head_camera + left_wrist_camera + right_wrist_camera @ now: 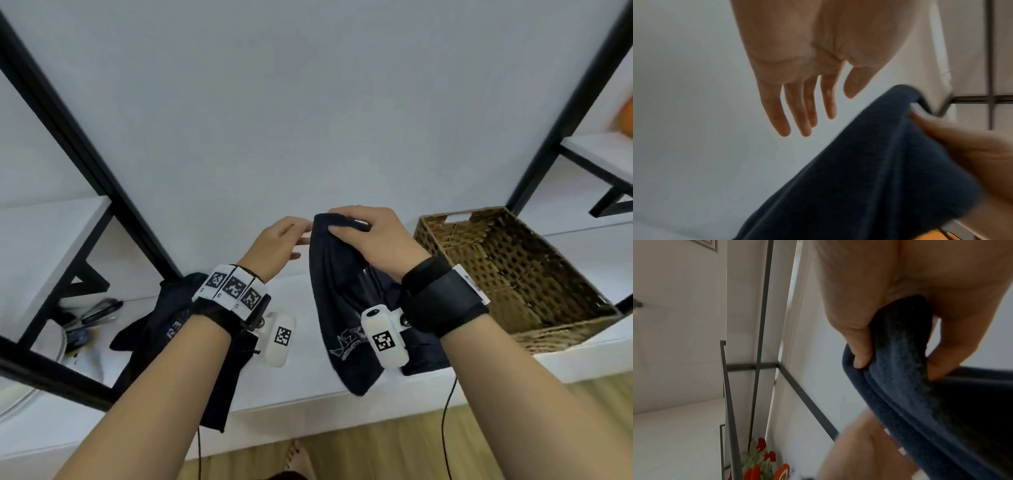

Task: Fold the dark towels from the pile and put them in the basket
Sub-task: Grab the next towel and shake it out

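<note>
A dark navy towel (pixel 342 308) hangs above the white shelf, its top corner pinched by my right hand (pixel 359 233). The right wrist view shows the thumb and fingers (pixel 861 353) clamped on the towel's hemmed edge (pixel 900 369). My left hand (pixel 281 243) hovers just left of that corner, fingers straight and spread, holding nothing; in the left wrist view the left hand (pixel 797 105) is apart from the towel (pixel 869 170). The pile of dark towels (pixel 178 325) lies on the shelf under my left wrist. The wicker basket (pixel 513 274) stands to the right with nothing visible inside.
Black metal frame posts (pixel 85 154) rise at left and right of the white shelf (pixel 308 394). Scissors and small items (pixel 96 311) lie on the lower left shelf. An orange object (pixel 627 116) sits on the upper right shelf. Wooden floor lies below.
</note>
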A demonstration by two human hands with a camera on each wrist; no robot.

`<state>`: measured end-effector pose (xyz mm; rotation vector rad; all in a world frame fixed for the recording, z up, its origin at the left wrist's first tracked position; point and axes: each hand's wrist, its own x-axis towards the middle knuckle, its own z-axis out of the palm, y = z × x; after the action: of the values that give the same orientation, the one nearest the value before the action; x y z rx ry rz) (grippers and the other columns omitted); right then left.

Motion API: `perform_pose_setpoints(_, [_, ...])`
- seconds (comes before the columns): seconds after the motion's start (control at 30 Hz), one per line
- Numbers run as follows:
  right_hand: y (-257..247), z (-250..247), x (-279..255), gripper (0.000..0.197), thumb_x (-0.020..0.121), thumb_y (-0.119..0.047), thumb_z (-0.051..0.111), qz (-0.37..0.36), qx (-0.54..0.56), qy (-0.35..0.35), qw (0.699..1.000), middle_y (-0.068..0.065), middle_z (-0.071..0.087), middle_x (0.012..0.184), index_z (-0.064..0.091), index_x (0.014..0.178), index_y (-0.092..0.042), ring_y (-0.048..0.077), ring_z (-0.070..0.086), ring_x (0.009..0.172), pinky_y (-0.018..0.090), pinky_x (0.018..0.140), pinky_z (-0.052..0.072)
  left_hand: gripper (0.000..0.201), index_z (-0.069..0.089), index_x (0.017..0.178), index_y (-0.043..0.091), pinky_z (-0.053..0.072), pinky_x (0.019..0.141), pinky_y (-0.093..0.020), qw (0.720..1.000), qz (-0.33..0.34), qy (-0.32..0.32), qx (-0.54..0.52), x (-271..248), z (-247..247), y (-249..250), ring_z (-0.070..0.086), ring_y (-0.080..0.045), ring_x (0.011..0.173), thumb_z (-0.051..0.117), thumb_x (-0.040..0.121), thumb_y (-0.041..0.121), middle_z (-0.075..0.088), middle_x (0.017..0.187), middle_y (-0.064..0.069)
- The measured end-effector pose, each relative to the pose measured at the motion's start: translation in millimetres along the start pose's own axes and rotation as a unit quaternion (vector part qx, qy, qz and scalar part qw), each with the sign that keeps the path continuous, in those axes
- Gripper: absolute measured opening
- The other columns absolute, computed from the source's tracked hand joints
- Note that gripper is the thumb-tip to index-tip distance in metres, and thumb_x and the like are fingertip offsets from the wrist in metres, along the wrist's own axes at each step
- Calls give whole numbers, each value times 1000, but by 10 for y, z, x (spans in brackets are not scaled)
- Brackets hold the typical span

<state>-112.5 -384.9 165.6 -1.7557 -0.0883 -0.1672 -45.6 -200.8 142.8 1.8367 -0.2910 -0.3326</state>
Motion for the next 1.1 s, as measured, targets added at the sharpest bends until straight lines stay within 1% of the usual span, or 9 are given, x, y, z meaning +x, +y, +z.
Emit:
perform_pose_setpoints(0.13, [40, -141, -165, 27, 95, -6, 58, -8, 35, 3, 999, -8, 75, 102, 74, 101, -27, 6, 68, 99, 16, 81, 52, 17, 62, 100, 16, 48, 89, -36, 985, -170, -6, 1, 25, 183, -516, 63, -15, 97, 48, 95, 25, 66, 110, -2])
perform_pose_setpoints(0.3, [160, -127, -275, 40, 92, 5, 47, -20, 25, 34, 999, -9, 74, 104, 75, 95, -24, 7, 66, 105, 18, 88, 51, 20, 60, 74, 21, 50, 75, -31, 945, -288, -76, -136, -285, 403, -1146, 56, -11, 62, 53, 91, 28, 58, 62, 6])
perform_pose_setpoints(0.43, [357, -58, -298, 44, 92, 1, 47, 13, 61, 67, 996, -9, 73, 107, 76, 97, -32, 11, 64, 110, 30, 93, 53, 14, 62, 89, 11, 49, 86, -37, 916, -259, -39, -304, -419, 417, -1232, 61, -20, 79, 48, 92, 12, 66, 82, -6])
perform_pose_setpoints(0.53, [600, -12, -330, 35, 94, -5, 53, 51, 42, 138, 988, -9, 73, 104, 75, 99, -31, 10, 66, 106, 34, 93, 55, 19, 63, 85, 6, 48, 87, -39, 877, -212, -12, -432, -446, 280, -1114, 63, -29, 91, 47, 92, 13, 67, 95, -15])
perform_pose_setpoints(0.6, [814, 42, -376, 30, 95, -7, 54, 104, 63, 182, 976, -3, 73, 105, 75, 98, -28, 17, 67, 105, 37, 85, 58, 18, 66, 101, 5, 51, 91, -41, 866, -205, -5, -457, -479, 171, -1023, 65, -30, 100, 55, 93, 17, 68, 105, -15])
perform_pose_setpoints(0.77, [1372, 251, -565, 15, 97, -21, 57, 303, 199, 227, 904, 7, 67, 115, 70, 104, -22, 25, 62, 107, 31, 64, 56, 35, 59, 124, 19, 54, 84, -40, 918, -148, -48, -365, -539, 69, -784, 66, -28, 105, 62, 90, 10, 68, 115, -12])
perform_pose_setpoints(0.93, [1734, 510, -735, 55, 91, -53, 61, 433, 357, 133, 817, 15, 68, 111, 59, 124, -9, 26, 68, 98, 37, 83, 56, 43, 56, 127, 25, 56, 80, -32, 934, -89, -105, -329, -644, 85, -476, 67, -20, 100, 58, 88, 6, 69, 112, -3])
perform_pose_setpoints(1.03, [1872, 617, -818, 84, 82, -76, 50, 485, 353, 11, 800, 17, 71, 110, 52, 125, -4, 28, 67, 106, 45, 103, 44, 44, 56, 127, 24, 54, 84, -35, 936, -70, -123, -321, -720, 90, -365, 62, -23, 102, 57, 87, 5, 65, 116, -6])
perform_pose_setpoints(1.1, [1921, 659, -867, 83, 81, -77, 49, 473, 374, -39, 797, 13, 73, 110, 59, 121, -5, 25, 68, 106, 46, 104, 43, 42, 57, 125, 23, 54, 84, -35, 931, -72, -127, -335, -759, 62, -372, 62, -24, 100, 55, 89, 2, 65, 115, -8])
